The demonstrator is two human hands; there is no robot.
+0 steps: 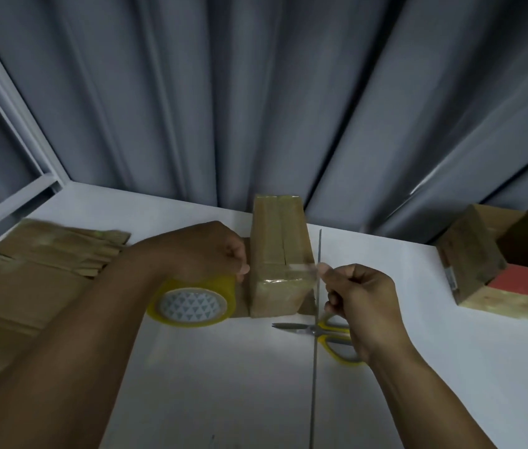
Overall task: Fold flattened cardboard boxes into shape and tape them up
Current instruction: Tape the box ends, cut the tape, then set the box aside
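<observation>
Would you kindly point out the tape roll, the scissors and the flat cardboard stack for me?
tape roll (193, 306): head view, on its patterned round face.
scissors (295, 328): head view, on the metal blades.
flat cardboard stack (29, 286): head view, on the top sheet.

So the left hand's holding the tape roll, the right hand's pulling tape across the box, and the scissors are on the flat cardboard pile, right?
Not quite: the head view shows the scissors on the white table beside the right hand, not on the cardboard pile. The rest holds.
</observation>
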